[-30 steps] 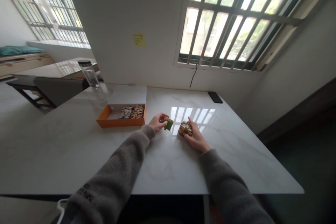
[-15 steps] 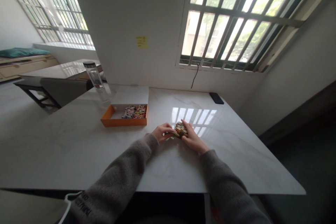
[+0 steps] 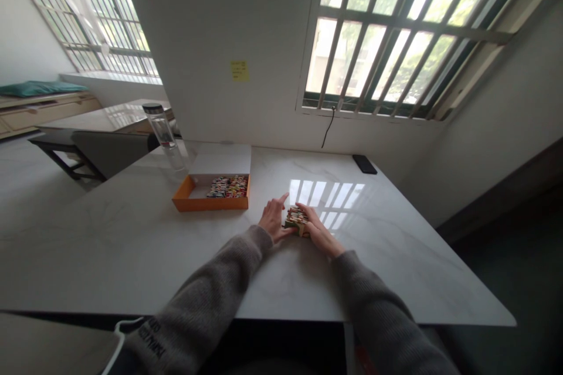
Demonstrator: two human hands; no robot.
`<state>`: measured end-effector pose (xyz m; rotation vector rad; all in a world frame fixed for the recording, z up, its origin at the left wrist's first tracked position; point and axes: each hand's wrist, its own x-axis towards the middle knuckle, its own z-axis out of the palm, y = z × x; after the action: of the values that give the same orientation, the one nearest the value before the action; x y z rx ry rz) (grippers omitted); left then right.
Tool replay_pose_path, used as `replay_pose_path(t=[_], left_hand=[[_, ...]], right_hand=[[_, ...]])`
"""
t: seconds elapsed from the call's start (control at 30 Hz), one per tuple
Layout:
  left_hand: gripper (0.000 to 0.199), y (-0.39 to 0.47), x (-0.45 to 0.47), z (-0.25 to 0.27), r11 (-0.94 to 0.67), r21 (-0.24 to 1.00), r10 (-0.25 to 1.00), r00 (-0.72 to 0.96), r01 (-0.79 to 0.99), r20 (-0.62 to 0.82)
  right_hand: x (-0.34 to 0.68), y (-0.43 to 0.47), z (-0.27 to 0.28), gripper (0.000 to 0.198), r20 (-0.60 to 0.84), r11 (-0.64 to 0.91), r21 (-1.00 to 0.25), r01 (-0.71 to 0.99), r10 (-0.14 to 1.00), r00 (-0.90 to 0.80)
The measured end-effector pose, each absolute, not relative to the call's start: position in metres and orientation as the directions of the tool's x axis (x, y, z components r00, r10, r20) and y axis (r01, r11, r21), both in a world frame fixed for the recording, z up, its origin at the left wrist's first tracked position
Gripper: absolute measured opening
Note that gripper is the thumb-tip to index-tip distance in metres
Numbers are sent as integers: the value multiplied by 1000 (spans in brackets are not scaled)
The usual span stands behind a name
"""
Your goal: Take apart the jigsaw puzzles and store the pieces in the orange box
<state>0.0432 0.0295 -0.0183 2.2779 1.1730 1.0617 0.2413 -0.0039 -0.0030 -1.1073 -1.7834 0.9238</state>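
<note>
Between my two hands, a compact stack of thin, multicoloured pieces (image 3: 297, 218) rests on the white table (image 3: 281, 281). The pieces look like small flat packets or cards, too small to name surely. My right hand (image 3: 320, 233) is wrapped round the stack's right side. On the other side, my left hand (image 3: 273, 220) has its index finger stretched away and its thumb reaching to the stack's lower left edge. Left of my hands stands an orange box (image 3: 211, 204), its white lid (image 3: 222, 158) folded back. Rows of similar colourful pieces (image 3: 227, 186) fill its right part.
A clear bottle with a dark cap (image 3: 160, 129) stands at the table's back left. A black phone (image 3: 365, 164) lies near the back right edge. A yellow note (image 3: 240, 70) is stuck on the wall, and a black cable (image 3: 328, 129) hangs below the barred window.
My left hand has opened from a pinch on a piece at the stack's left side, its index finger now extended. The stack and my right hand have shifted slightly left.
</note>
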Motion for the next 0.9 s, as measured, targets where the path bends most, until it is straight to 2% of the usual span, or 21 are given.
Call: replay_pose_path(t=[0.03, 0.1, 0.2, 0.33, 0.57, 0.7, 0.9], left_hand=[[100, 30, 44, -23, -577, 636, 817, 356, 513, 454], [113, 32, 48, -32, -590, 694, 802, 401, 412, 443], [111, 32, 53, -42, -608, 731, 767, 468, 310, 439], [101, 28, 51, -43, -597, 708, 789, 435, 378, 433], [94, 15, 25, -37, -569, 698, 812, 432, 434, 393], [94, 15, 15, -35, -593, 709, 789, 451, 382, 418], [93, 16, 8, -25, -695, 619, 702, 530, 366, 476]], right_hand=[[239, -4, -3, 62, 252, 322, -902, 287, 933, -257], [231, -4, -5, 55, 221, 259, -947, 190, 954, -200], [211, -2, -10, 43, 192, 194, -979, 65, 981, -30], [189, 5, -16, 43, 222, 211, -971, 112, 970, 97], [178, 8, -17, 48, 283, 291, -926, 242, 957, -67], [173, 4, -13, 51, 261, 302, -928, 220, 945, -197], [175, -6, -4, 54, 225, 277, -948, 154, 931, -288]])
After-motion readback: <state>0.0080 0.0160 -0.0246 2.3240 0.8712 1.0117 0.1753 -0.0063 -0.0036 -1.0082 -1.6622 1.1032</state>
